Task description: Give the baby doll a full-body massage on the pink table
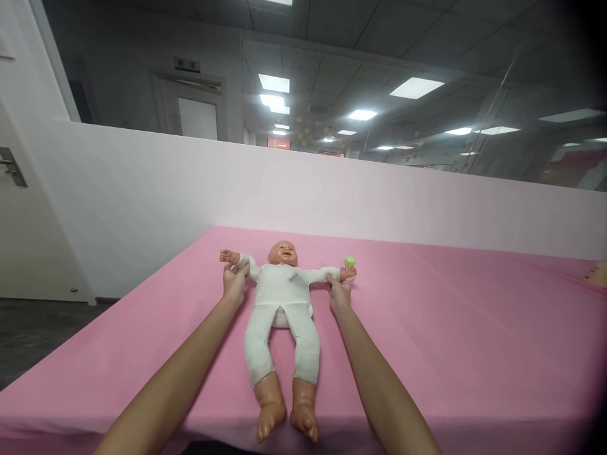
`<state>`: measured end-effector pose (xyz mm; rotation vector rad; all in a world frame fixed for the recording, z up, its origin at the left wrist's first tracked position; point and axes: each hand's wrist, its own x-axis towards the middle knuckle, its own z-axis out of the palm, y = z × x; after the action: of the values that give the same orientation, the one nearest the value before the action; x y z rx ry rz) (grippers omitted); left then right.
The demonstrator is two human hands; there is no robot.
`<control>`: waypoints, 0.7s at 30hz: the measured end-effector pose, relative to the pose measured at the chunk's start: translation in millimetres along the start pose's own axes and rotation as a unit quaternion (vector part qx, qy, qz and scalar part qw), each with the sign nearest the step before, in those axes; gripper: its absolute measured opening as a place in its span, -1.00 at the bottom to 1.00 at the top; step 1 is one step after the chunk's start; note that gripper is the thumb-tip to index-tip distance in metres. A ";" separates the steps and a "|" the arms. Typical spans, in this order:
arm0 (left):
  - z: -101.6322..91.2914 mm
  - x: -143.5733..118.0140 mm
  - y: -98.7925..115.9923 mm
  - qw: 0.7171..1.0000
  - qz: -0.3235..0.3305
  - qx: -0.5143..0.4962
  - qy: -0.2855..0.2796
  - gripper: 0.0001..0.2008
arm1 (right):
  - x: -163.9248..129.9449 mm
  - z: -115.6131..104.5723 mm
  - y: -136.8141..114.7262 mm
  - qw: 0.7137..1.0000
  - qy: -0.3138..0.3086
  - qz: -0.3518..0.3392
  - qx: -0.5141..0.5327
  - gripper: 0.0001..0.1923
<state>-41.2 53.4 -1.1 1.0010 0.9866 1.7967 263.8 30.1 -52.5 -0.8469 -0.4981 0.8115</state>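
A baby doll (283, 303) in a white one-piece suit lies on its back on the pink sheet (427, 328), head away from me, bare feet at the near edge. Its arms are spread out sideways. My left hand (234, 281) grips the doll's sleeve on the left side, just below its small hand. My right hand (339, 292) grips the sleeve on the other side, at the wrist. A small green object (349, 261) sits by the doll's hand there, just beyond my right hand.
A white partition wall (142, 189) stands behind the bed, with dark glass above it. Another person's fingertips (598, 274) rest on the sheet at the far right edge. Dark floor (38, 328) lies to the left.
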 end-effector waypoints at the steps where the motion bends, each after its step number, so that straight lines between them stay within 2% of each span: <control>1: -0.5 0.6 0.1 1.000 -0.008 -0.023 0.010 -0.52 | 0.2 0.6 0.5 1.000 0.007 0.007 0.004 -0.55; 4: 0.5 -1.7 3.1 1.000 0.021 -0.012 0.011 -0.61 | -0.9 3.5 -0.1 1.000 0.018 0.018 0.005 -0.52; 6: 3.0 -6.5 6.4 0.996 0.075 0.044 -0.019 -0.68 | -2.3 5.7 -1.4 1.000 0.010 0.016 0.002 -0.44; 8: 6.0 -12.4 8.8 0.980 0.138 0.130 -0.053 -0.70 | -3.6 7.7 -2.7 1.000 0.001 0.008 -0.008 -0.36; 10: 8.4 -17.7 8.7 0.949 0.198 0.233 -0.081 -0.64 | -4.9 9.3 -3.8 1.000 0.001 -0.002 -0.019 -0.31; 12: 9.9 -20.7 6.2 0.904 0.250 0.328 -0.115 -0.57 | -6.3 10.4 -4.6 1.000 0.001 -0.013 -0.028 -0.26; 14: 10.5 -21.2 2.7 0.859 0.289 0.394 -0.152 -0.51 | -7.7 11.1 -5.1 0.999 -0.003 -0.020 -0.039 -0.23; 16: 10.4 -20.1 -0.3 0.831 0.309 0.428 -0.178 -0.48 | -8.9 11.3 -5.6 0.999 -0.007 -0.023 -0.045 -0.21; 18: 10.0 -18.9 -1.7 0.822 0.313 0.438 -0.185 -0.48 | -9.9 11.4 -6.6 0.999 -0.002 -0.021 -0.043 -0.21; 21: 9.4 -18.9 -1.9 0.830 0.305 0.428 -0.185 -0.48 | -11.3 11.9 -9.3 0.999 0.011 -0.006 -0.036 -0.20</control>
<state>-25.9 39.0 -3.9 2.3491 1.3375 1.4797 252.9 22.8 -38.9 -0.9184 -0.5146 0.7754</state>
